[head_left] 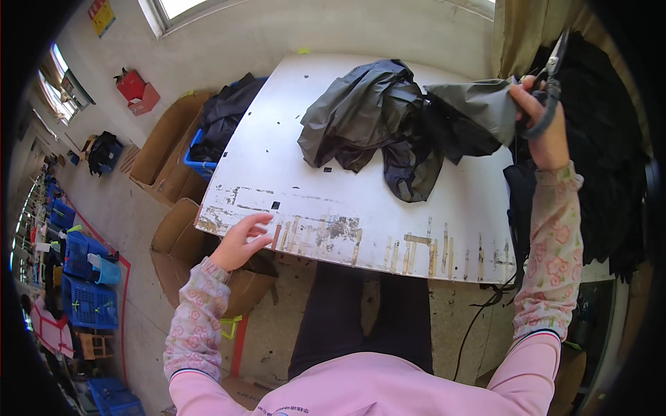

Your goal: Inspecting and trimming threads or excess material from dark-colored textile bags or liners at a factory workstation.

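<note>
My right hand [549,142] is closed around a pair of scissors [553,64] with dark wrapped handles, their blades pointing up and away. A dark grey garment [368,104] of thin, slightly shiny cloth lies crumpled on the white table [277,152]. One end of it stretches right to my right hand and looks caught at the fingers; the exact hold is hidden. Over the table's near left edge, my left hand [244,241] has its fingers apart and holds nothing.
A heap of black cloth [590,159] hangs at the right. Left of the table stand a blue crate [201,168] with dark cloth and open cardboard boxes [166,149]. Blue baskets [90,301] line the floor farther left. A dark cord [479,315] dangles below the table's near edge.
</note>
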`<state>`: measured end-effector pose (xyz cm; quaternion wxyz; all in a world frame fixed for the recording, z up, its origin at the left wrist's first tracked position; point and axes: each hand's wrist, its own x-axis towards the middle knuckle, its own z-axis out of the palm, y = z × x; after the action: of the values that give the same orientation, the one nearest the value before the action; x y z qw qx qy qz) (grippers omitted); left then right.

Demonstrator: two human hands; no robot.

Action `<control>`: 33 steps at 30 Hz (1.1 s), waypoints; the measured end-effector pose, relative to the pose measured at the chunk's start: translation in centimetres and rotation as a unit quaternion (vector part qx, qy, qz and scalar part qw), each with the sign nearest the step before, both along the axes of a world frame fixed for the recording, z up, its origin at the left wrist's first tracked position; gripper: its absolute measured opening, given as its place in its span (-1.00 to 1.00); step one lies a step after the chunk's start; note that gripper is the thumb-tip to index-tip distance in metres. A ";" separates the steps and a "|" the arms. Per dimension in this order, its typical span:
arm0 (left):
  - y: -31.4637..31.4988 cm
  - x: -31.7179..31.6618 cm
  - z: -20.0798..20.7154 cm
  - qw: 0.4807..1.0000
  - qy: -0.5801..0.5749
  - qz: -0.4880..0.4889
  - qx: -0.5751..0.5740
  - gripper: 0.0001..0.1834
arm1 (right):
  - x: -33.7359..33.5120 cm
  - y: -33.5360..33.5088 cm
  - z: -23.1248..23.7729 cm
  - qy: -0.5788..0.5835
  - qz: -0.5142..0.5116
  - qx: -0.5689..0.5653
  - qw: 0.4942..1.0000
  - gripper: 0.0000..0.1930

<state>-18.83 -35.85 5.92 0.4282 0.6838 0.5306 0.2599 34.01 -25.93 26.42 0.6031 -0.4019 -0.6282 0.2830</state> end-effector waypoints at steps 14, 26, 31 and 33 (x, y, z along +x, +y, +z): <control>5.2 28.5 7.0 0.926 -0.160 -0.030 0.341 0.14 | 5.0 -21.7 11.6 -0.262 -0.053 0.103 0.958 -0.76; 5.2 33.1 0.2 0.896 0.267 -0.228 0.271 0.23 | 8.0 -16.6 1.3 -0.406 -0.129 -0.024 0.905 -0.74; 7.6 26.9 -5.3 0.877 0.276 -0.191 0.346 0.10 | 7.4 -12.9 -2.0 -0.424 -0.117 -0.059 0.896 -0.73; 9.0 26.0 -5.9 0.886 0.254 -0.197 0.335 0.07 | 7.3 -12.3 -2.7 -0.433 -0.117 -0.067 0.891 -0.72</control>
<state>7.13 -26.84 0.00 0.0663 0.9197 0.3568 0.1496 41.28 -38.18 23.73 0.2714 -0.5946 -0.7552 0.0497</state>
